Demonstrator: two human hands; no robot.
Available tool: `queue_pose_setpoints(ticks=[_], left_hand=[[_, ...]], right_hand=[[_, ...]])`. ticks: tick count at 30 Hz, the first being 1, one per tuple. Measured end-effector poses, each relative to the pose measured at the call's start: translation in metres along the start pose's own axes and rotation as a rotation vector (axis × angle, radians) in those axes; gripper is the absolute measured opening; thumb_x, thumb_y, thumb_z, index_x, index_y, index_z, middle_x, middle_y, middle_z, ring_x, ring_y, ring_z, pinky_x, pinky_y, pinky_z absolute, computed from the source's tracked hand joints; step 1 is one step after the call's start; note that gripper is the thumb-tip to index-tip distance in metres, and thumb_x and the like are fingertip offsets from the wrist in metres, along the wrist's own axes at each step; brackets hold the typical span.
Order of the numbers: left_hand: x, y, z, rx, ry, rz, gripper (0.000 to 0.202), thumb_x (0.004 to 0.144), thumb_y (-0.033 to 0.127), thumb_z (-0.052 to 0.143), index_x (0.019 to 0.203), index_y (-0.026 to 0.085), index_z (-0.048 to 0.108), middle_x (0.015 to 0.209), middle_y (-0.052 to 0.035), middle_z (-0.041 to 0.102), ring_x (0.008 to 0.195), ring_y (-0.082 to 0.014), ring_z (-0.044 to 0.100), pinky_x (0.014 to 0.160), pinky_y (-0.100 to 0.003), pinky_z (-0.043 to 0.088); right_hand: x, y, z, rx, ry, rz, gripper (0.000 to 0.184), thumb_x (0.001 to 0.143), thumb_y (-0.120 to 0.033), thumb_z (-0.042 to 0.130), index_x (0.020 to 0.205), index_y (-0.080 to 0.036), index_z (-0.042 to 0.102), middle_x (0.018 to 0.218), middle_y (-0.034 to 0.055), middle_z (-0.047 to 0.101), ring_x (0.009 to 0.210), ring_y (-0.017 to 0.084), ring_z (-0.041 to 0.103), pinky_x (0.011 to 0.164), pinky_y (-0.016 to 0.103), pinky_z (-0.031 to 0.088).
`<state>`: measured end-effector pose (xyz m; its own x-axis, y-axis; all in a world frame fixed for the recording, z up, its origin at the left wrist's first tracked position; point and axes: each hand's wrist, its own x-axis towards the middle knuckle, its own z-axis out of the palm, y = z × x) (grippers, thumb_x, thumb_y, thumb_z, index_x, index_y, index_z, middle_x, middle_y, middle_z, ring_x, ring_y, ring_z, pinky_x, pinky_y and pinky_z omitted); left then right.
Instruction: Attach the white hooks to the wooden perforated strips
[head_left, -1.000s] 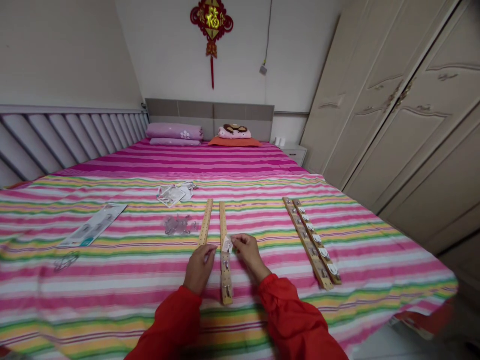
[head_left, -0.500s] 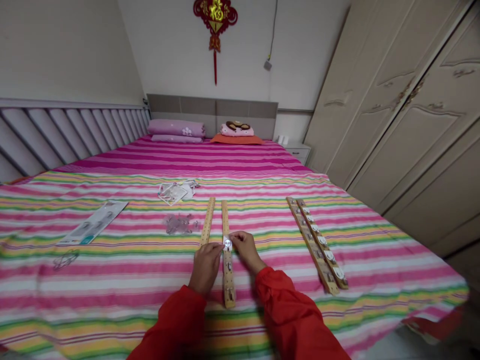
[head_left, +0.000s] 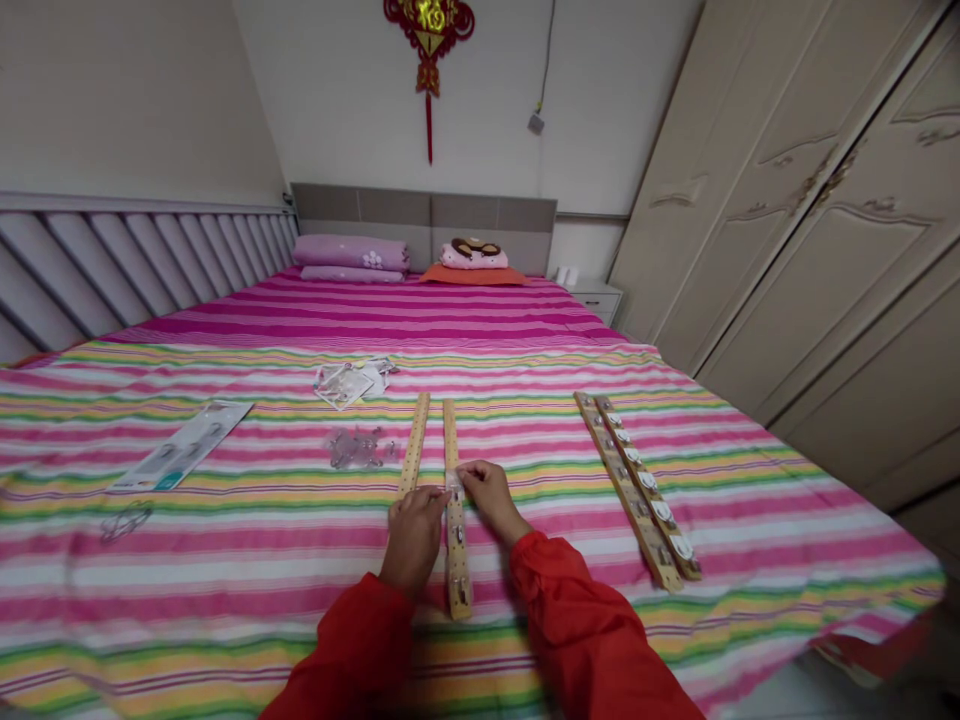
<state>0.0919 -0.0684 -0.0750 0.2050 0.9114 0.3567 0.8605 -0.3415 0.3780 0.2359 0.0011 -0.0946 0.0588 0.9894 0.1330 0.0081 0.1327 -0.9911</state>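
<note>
Two bare wooden strips with rows of holes lie side by side on the striped bedspread; the right one [head_left: 453,520] carries a few small metal hooks near its close end, the left one [head_left: 413,450] has none that I can see. My left hand [head_left: 414,530] and my right hand [head_left: 488,495] meet over the right strip, fingers curled and pinched on a small clear hook piece [head_left: 453,483] pressed against the wood. Both sleeves are red.
Two more wooden strips [head_left: 637,487] fitted with white-backed hooks lie to the right. A pile of loose clear hooks [head_left: 358,447], torn packaging [head_left: 346,381] and a long backing card [head_left: 183,445] sit to the left. Wardrobe doors [head_left: 817,210] stand on the right.
My left hand has moved in to the right strip to meet the right hand, and the small hook piece has gone down onto the wood. The view has tilted slightly.
</note>
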Motion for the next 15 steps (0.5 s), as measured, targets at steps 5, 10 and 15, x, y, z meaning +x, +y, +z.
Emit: queue_pose_setpoints(ticks=[5,10,15], left_hand=[[0.0001,0.0020,-0.0013,-0.003,-0.018,-0.012,0.043,0.084,0.009,0.047,0.115,0.032,0.065,0.114,-0.0055,0.065,0.107,-0.0232,0.055,0.086,-0.040,0.037],[0.0007,0.0045,-0.0031,0.022,-0.054,-0.023,0.043,0.084,0.008,0.045,0.115,0.031,0.065,0.114,-0.0057,0.066,0.108,-0.0235,0.055,0.086,-0.041,0.036],[0.0016,0.0056,-0.0034,0.047,-0.076,0.003,0.043,0.082,0.007,0.047,0.112,0.030,0.066,0.115,-0.0057,0.066,0.110,-0.0238,0.054,0.087,-0.041,0.035]], right_hand=[[0.0002,0.0005,0.0006,-0.002,0.001,0.002,0.015,0.064,-0.030,0.061,0.065,-0.017,0.069,0.061,0.0013,0.068,0.057,0.016,0.057,0.058,0.028,0.045],[-0.0006,0.0018,0.0014,-0.007,0.019,0.003,0.015,0.064,-0.030,0.061,0.065,-0.017,0.070,0.061,0.0020,0.068,0.058,0.017,0.058,0.060,0.028,0.046],[-0.0023,0.0030,0.0017,-0.003,0.025,0.013,0.016,0.064,-0.032,0.063,0.066,-0.017,0.071,0.064,0.0026,0.070,0.062,0.017,0.060,0.061,0.028,0.047]])
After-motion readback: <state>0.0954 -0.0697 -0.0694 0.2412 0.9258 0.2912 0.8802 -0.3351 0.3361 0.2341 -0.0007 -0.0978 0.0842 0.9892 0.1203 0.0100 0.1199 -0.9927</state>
